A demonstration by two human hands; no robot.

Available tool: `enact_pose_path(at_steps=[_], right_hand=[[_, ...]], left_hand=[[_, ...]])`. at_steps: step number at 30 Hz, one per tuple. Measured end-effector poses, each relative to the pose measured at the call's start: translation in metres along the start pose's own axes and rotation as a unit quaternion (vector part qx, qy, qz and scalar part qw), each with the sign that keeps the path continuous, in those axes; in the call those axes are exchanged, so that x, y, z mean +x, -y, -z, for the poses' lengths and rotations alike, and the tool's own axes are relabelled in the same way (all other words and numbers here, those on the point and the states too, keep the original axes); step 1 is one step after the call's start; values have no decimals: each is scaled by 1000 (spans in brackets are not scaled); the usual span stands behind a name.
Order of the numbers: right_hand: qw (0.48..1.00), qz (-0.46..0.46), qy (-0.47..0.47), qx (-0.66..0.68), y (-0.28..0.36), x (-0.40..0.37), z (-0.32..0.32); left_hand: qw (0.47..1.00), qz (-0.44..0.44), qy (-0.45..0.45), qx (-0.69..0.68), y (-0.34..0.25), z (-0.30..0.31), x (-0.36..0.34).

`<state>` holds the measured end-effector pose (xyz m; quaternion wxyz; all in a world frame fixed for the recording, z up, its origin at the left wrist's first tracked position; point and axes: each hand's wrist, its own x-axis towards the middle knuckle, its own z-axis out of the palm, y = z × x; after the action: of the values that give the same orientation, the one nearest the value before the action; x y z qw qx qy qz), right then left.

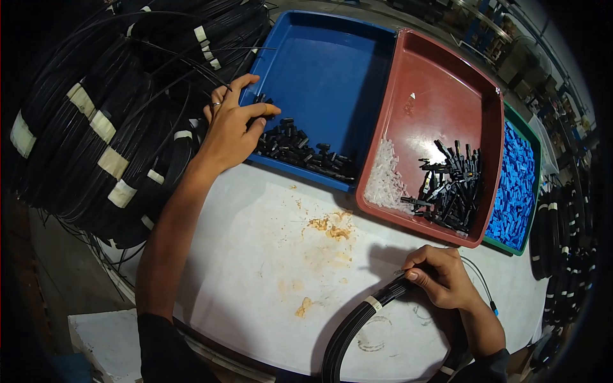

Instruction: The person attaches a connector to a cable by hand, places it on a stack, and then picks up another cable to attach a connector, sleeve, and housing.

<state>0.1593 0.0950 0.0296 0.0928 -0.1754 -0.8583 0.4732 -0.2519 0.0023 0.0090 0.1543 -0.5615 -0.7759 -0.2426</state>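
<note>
Cable coil [350,329] gripped by right hand [444,277]; left hand [233,127], half-open, apparently touches black connectors [300,150].

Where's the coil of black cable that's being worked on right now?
Head view, lower right of centre: the coil of black cable lies on the white table, its taped end pinched in the right hand, just below the red tray.

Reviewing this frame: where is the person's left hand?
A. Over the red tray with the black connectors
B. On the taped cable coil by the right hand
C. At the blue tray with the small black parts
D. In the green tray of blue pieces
C: the left hand lies over the near corner of the blue tray, its fingers at the small black parts. The right hand grips the coil of black cable.
</note>
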Motion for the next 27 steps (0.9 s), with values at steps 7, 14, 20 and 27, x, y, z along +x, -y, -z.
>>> enact_pose_path(at_steps=[7,14,20,27], right_hand=[[1000,-13,1,-9,2,1,0],[1000,-11,0,-17,4,2,0],[1000,-26,-4,-2,1,1,0],[1000,-14,-4,-4,3,2,0]], left_hand=[[998,0,-15,57,4,4,6],[1000,6,18,17,3,-3,-3],[997,16,-48,56,15,-2,3],[981,-166,-84,50,20,-2,8]])
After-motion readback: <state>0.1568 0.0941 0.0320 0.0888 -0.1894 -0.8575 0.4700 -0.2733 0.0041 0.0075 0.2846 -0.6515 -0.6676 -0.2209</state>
